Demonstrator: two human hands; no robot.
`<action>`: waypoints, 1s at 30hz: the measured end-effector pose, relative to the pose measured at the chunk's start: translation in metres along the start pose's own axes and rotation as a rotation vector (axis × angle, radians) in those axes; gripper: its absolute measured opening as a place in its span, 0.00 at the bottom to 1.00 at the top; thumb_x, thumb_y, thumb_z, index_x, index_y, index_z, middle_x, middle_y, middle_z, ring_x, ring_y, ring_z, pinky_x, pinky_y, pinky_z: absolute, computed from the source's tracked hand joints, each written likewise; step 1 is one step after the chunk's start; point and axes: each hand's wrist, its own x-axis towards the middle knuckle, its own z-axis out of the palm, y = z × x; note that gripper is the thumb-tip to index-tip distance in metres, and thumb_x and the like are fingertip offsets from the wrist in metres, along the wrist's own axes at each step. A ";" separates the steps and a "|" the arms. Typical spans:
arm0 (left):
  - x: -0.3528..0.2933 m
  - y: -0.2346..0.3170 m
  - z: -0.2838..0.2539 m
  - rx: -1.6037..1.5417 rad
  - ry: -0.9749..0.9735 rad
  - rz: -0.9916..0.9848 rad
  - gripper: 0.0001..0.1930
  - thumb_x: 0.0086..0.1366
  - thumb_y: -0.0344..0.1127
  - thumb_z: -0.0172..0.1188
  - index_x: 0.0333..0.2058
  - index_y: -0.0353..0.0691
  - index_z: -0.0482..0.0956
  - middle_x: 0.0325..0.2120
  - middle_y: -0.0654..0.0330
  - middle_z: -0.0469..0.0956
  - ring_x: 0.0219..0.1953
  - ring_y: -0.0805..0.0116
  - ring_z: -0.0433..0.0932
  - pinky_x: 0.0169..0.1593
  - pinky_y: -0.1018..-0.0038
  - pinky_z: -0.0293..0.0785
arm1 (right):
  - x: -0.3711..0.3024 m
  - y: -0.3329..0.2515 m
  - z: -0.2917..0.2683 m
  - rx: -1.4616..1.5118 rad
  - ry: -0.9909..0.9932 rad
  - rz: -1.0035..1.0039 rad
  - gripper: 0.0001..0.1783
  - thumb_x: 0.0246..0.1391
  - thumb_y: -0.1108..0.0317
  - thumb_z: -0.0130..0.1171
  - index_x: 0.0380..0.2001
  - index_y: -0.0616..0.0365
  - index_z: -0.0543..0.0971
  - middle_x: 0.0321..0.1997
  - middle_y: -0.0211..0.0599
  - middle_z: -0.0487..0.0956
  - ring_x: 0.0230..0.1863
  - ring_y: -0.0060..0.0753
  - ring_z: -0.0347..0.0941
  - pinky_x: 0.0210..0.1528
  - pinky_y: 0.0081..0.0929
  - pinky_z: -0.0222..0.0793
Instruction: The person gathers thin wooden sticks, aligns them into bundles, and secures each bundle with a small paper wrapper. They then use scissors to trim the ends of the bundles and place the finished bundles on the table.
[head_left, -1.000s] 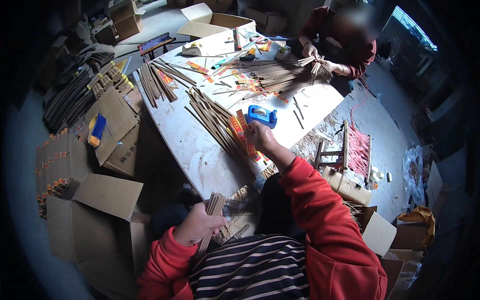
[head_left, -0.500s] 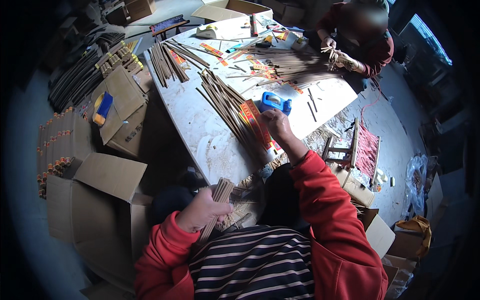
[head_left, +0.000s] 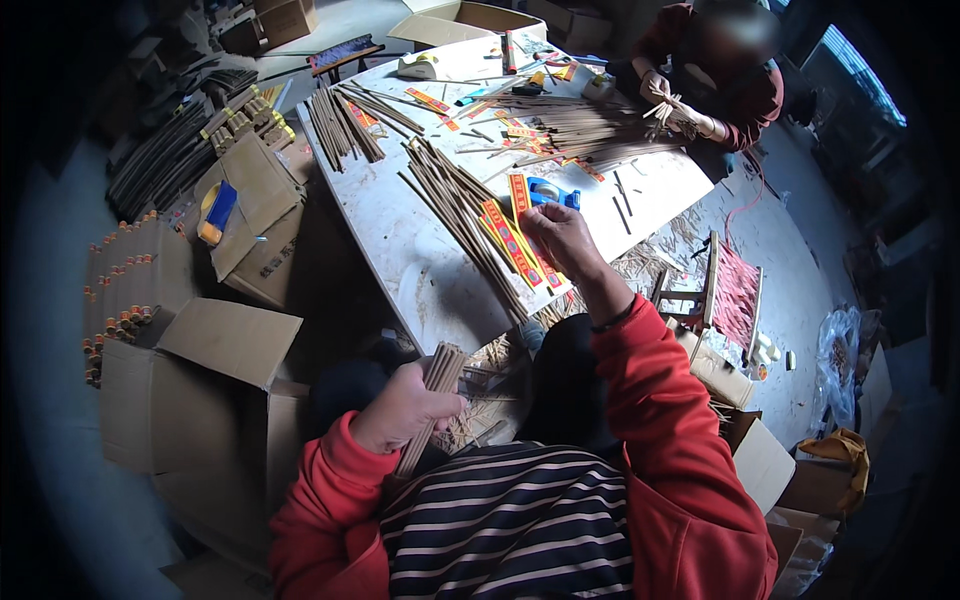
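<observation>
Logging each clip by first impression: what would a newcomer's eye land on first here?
Probably the left hand near the lap, gripping a bundle of thin brown sticks. Next, the right hand reaching onto the white table, on red-and-yellow paper strips beside a long heap of loose sticks and a blue tape dispenser. Across the table, another person handles sticks too.

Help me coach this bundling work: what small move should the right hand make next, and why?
Probably pinch one red-and-yellow label strip and lift it: the right hand rests on the strips, while the left hand grips an unwrapped stick bundle near the lap.
</observation>
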 end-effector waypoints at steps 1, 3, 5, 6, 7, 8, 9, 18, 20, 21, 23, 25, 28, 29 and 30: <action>-0.002 0.001 0.001 -0.009 -0.001 -0.003 0.09 0.50 0.26 0.60 0.27 0.36 0.67 0.16 0.65 0.68 0.15 0.80 0.67 0.18 0.83 0.65 | -0.003 -0.003 -0.003 -0.045 -0.026 0.018 0.10 0.56 0.64 0.52 0.31 0.62 0.72 0.23 0.28 0.72 0.21 0.13 0.65 0.22 0.12 0.61; -0.003 0.001 0.003 0.007 0.013 -0.005 0.09 0.50 0.26 0.59 0.27 0.36 0.67 0.17 0.65 0.68 0.15 0.80 0.67 0.18 0.83 0.65 | -0.010 -0.009 0.004 -0.072 0.009 -0.073 0.10 0.57 0.65 0.51 0.29 0.62 0.71 0.22 0.28 0.72 0.20 0.15 0.65 0.22 0.14 0.62; -0.005 0.002 0.004 0.015 0.022 -0.003 0.09 0.50 0.26 0.59 0.27 0.36 0.67 0.17 0.65 0.67 0.15 0.80 0.67 0.18 0.83 0.64 | -0.019 -0.015 0.009 0.005 -0.035 -0.107 0.10 0.57 0.66 0.51 0.28 0.62 0.71 0.22 0.28 0.72 0.19 0.16 0.65 0.22 0.16 0.64; -0.006 0.003 0.004 0.014 0.022 0.001 0.09 0.50 0.25 0.59 0.28 0.36 0.67 0.17 0.65 0.67 0.15 0.80 0.67 0.18 0.83 0.64 | -0.026 -0.019 0.009 0.096 -0.096 -0.095 0.09 0.57 0.67 0.51 0.28 0.62 0.71 0.23 0.28 0.72 0.20 0.16 0.65 0.22 0.16 0.65; -0.007 0.004 0.004 0.013 0.022 0.004 0.09 0.50 0.25 0.59 0.28 0.36 0.67 0.17 0.65 0.67 0.15 0.80 0.67 0.18 0.83 0.64 | -0.033 -0.024 0.010 0.187 -0.156 -0.083 0.09 0.57 0.67 0.51 0.29 0.63 0.71 0.23 0.28 0.72 0.20 0.16 0.66 0.23 0.16 0.66; -0.008 0.004 0.006 0.015 0.022 0.017 0.09 0.50 0.26 0.59 0.28 0.35 0.67 0.17 0.65 0.67 0.15 0.80 0.66 0.18 0.83 0.64 | -0.045 -0.035 0.014 0.161 -0.152 -0.025 0.10 0.55 0.66 0.53 0.34 0.63 0.71 0.25 0.31 0.73 0.19 0.22 0.69 0.24 0.18 0.69; -0.009 0.005 0.007 0.015 0.025 0.026 0.09 0.50 0.26 0.59 0.29 0.35 0.67 0.17 0.65 0.67 0.15 0.80 0.66 0.18 0.83 0.64 | -0.058 -0.044 0.023 0.178 -0.130 -0.002 0.10 0.55 0.67 0.53 0.35 0.63 0.71 0.25 0.31 0.74 0.20 0.23 0.70 0.25 0.18 0.69; -0.019 0.006 0.016 0.071 0.112 0.046 0.10 0.48 0.25 0.61 0.27 0.36 0.67 0.17 0.65 0.68 0.15 0.79 0.67 0.19 0.83 0.64 | -0.139 -0.056 0.050 0.155 -0.293 0.052 0.07 0.56 0.69 0.51 0.37 0.58 0.70 0.24 0.25 0.69 0.20 0.16 0.62 0.22 0.14 0.58; -0.018 0.004 0.016 0.097 0.109 0.064 0.11 0.48 0.25 0.60 0.30 0.34 0.68 0.19 0.64 0.68 0.15 0.79 0.66 0.19 0.83 0.63 | -0.159 -0.062 0.056 0.272 -0.356 0.137 0.10 0.58 0.64 0.49 0.39 0.59 0.70 0.24 0.22 0.67 0.19 0.12 0.56 0.20 0.11 0.50; -0.019 0.005 0.018 0.109 0.103 0.072 0.11 0.48 0.25 0.60 0.31 0.33 0.69 0.19 0.64 0.69 0.15 0.79 0.66 0.19 0.83 0.63 | -0.168 -0.064 0.060 0.276 -0.379 0.150 0.11 0.57 0.64 0.49 0.39 0.59 0.70 0.24 0.22 0.67 0.19 0.11 0.55 0.20 0.11 0.50; -0.019 0.005 0.021 0.084 0.074 0.083 0.14 0.48 0.24 0.59 0.36 0.32 0.69 0.20 0.65 0.70 0.16 0.80 0.66 0.19 0.83 0.62 | -0.184 -0.079 0.074 0.175 -0.419 0.128 0.12 0.56 0.63 0.51 0.39 0.60 0.70 0.22 0.20 0.67 0.18 0.10 0.55 0.20 0.09 0.49; -0.019 0.004 0.024 0.088 0.058 0.091 0.15 0.48 0.24 0.59 0.37 0.33 0.69 0.20 0.65 0.70 0.16 0.80 0.66 0.19 0.84 0.62 | -0.187 -0.062 0.077 0.092 -0.440 0.082 0.10 0.55 0.65 0.54 0.33 0.60 0.70 0.23 0.22 0.69 0.20 0.09 0.59 0.20 0.09 0.53; -0.019 0.002 0.028 0.072 0.080 0.090 0.16 0.47 0.22 0.57 0.38 0.34 0.69 0.20 0.65 0.70 0.16 0.79 0.67 0.20 0.83 0.62 | -0.189 -0.057 0.084 0.058 -0.391 0.107 0.08 0.56 0.67 0.53 0.28 0.59 0.68 0.22 0.23 0.69 0.19 0.09 0.60 0.20 0.10 0.55; -0.019 0.001 0.029 0.061 0.089 0.095 0.16 0.47 0.22 0.56 0.38 0.34 0.69 0.20 0.65 0.70 0.16 0.79 0.67 0.20 0.83 0.63 | -0.190 -0.057 0.087 0.051 -0.362 0.099 0.08 0.56 0.67 0.53 0.28 0.59 0.68 0.21 0.23 0.69 0.19 0.10 0.60 0.20 0.10 0.55; -0.019 0.000 0.030 0.049 0.097 0.100 0.16 0.47 0.22 0.56 0.38 0.33 0.69 0.20 0.64 0.70 0.17 0.78 0.67 0.20 0.82 0.63 | -0.191 -0.056 0.090 0.043 -0.332 0.091 0.08 0.56 0.67 0.52 0.29 0.59 0.68 0.21 0.23 0.69 0.19 0.10 0.60 0.20 0.10 0.55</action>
